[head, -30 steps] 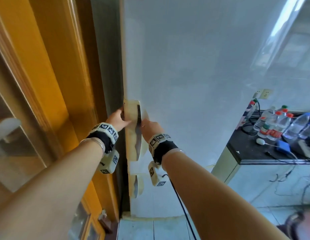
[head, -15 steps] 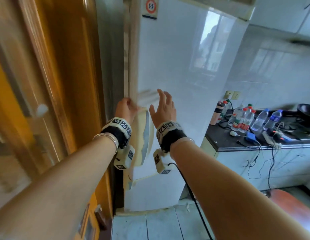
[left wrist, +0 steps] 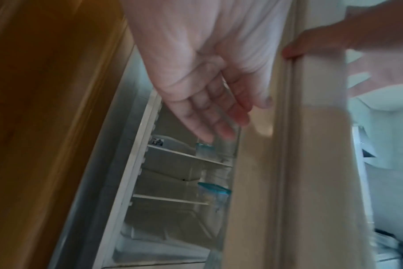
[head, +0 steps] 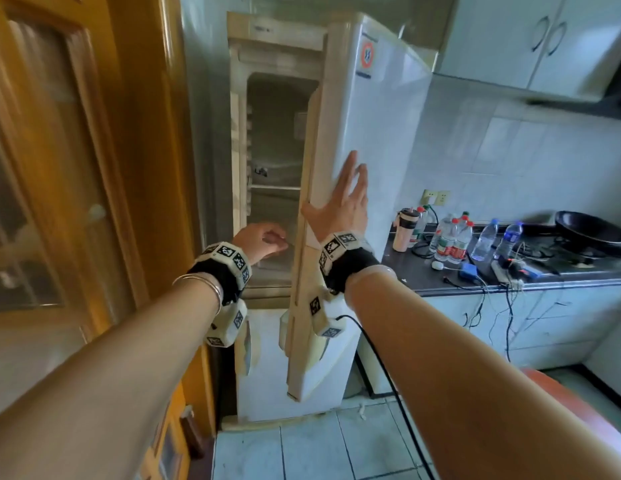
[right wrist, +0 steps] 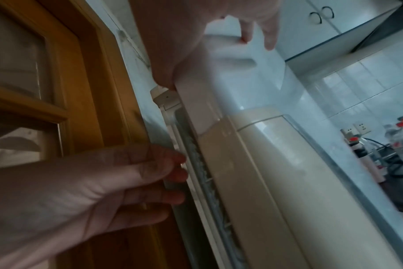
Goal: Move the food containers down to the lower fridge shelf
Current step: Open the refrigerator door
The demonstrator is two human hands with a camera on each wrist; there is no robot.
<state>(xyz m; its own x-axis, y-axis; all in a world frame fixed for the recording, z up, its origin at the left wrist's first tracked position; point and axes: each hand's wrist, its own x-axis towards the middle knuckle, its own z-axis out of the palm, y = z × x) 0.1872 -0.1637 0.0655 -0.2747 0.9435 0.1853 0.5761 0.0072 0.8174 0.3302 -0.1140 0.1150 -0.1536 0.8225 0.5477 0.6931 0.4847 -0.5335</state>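
Head view, fridge door (head: 368, 140): partly open, swung toward the counter side, showing a narrow slice of the fridge interior (head: 278, 174) with pale shelves.
Head view, right hand (head: 340, 199): flat on the outer face of the fridge door near its free edge, fingers straight and spread, thumb hooked over the edge; it holds nothing.
Head view, left hand (head: 260, 239): in the gap beside the fridge door's free edge, at the mouth of the compartment, fingers loosely curled, gripping nothing that can be seen.
Head view, food containers: not discernible inside from this angle.
Head view, counter (head: 510, 275): well to the right of the fridge door, carrying water bottles (head: 454, 237), a tumbler (head: 404, 230), cables and a black pan (head: 593, 233).
Left wrist view, left hand (left wrist: 203, 76): fingers relaxed, nearly straight, empty, pointing into the fridge beside the door edge.
Left wrist view, food containers: a clear tub with a teal lid (left wrist: 215, 193) sits on a shelf (left wrist: 170, 200) close to the fridge door's inner edge; another teal-rimmed tub (left wrist: 205, 150) stands on the shelf above it.
Right wrist view, right hand (right wrist: 196, 45): palm on the fridge door, fingertips pressed flat to the white panel.
Right wrist view, left hand (right wrist: 108, 182): just beside the door's seal edge, fingers slack.
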